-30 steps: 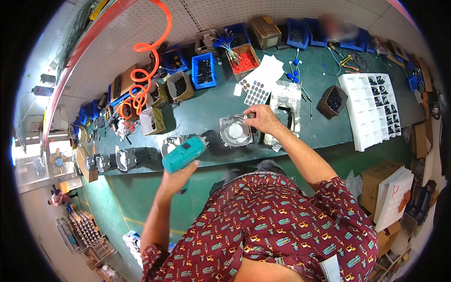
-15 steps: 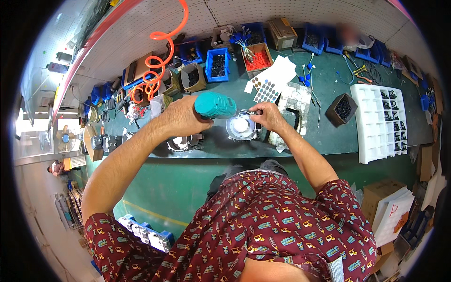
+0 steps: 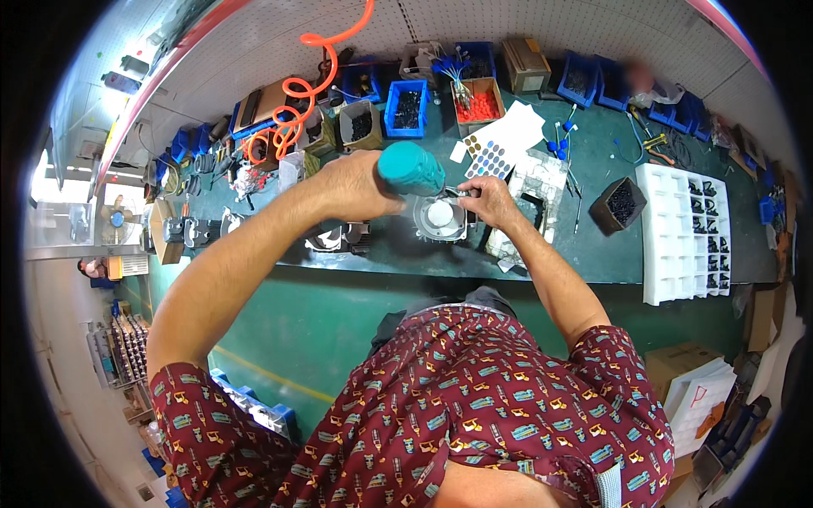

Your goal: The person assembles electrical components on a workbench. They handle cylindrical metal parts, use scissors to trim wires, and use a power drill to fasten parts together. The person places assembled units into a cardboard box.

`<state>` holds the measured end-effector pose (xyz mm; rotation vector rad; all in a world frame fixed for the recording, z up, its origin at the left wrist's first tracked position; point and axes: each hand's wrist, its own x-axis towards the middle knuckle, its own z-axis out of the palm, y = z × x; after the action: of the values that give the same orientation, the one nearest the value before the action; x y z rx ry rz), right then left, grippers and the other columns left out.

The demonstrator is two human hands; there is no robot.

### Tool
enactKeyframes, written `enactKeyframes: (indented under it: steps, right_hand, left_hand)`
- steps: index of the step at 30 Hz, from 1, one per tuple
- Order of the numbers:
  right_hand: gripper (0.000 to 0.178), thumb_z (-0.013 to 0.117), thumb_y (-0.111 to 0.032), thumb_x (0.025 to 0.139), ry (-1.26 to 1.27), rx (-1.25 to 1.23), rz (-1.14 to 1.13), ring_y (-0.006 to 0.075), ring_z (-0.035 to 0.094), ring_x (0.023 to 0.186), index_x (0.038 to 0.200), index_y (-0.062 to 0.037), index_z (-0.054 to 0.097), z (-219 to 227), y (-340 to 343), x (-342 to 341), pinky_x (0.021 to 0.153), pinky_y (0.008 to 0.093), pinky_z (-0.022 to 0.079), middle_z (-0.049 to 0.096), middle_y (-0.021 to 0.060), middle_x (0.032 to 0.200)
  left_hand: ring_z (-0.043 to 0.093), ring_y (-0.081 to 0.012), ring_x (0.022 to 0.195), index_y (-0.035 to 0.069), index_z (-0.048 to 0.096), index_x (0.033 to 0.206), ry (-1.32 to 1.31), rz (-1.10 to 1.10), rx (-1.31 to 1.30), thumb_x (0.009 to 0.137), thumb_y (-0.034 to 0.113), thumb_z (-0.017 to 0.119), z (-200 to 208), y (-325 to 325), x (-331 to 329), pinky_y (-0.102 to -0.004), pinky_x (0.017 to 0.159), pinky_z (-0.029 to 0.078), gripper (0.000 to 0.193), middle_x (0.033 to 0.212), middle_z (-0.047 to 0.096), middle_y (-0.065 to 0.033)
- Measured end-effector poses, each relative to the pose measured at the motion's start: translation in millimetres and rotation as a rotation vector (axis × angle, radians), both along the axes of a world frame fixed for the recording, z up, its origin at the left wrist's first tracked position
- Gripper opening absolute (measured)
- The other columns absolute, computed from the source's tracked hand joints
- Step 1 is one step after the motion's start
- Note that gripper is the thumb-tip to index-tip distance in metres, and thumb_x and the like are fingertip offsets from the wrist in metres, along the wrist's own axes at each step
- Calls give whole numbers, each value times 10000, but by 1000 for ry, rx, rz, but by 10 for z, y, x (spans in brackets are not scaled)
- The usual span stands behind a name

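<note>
A teal cordless power driver [image 3: 412, 169] is gripped in my left hand [image 3: 360, 188], its nose pointing right and down. At its tip, my right hand [image 3: 491, 203] pinches something small and thin, too small to make out. Just below the two hands sits a round metal housing [image 3: 440, 222] with a pale round centre, on the bench near its front edge. Another metal housing [image 3: 329, 240] lies to its left, partly under my left forearm. A white foam block [image 3: 555, 179] with a dark cut-out rests right of my right hand.
Along the back of the green bench [image 3: 593, 245] stand blue bins [image 3: 406, 108] and a box of red parts [image 3: 478, 106]. A coiled orange hose [image 3: 296, 89] hangs at the left. Farther right are a box of dark screws [image 3: 621, 203] and a white tray [image 3: 669, 237] with black parts.
The view has shifted slightly. My left hand with the power driver and my right hand keep nearly the same place over the round housing, the driver's body a little more tilted.
</note>
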<state>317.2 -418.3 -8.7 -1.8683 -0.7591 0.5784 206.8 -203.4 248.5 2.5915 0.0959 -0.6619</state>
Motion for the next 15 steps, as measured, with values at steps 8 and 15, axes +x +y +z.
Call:
enactKeyframes:
  steps: [8,15]
  right_hand:
    - [323,801,-108,774,107,8,22,106,578,647,1073,13,775,85,-51,19,609,291,492,633,35,704]
    - [339,815,-129,775,64,12,20,116,592,668,1084,5,775,22,-56,37,638,293,505,637,43,713]
  left_hand:
    - [664,-182,1036,84,645,1298,187,-85,-97,829,93,778,-73,231,489,-382,965,534,488,1152,726,-94]
    - [681,-266,1077,99,641,1296,155,-167,-7,801,144,807,-40,160,479,-415,987,533,524,1196,726,-131]
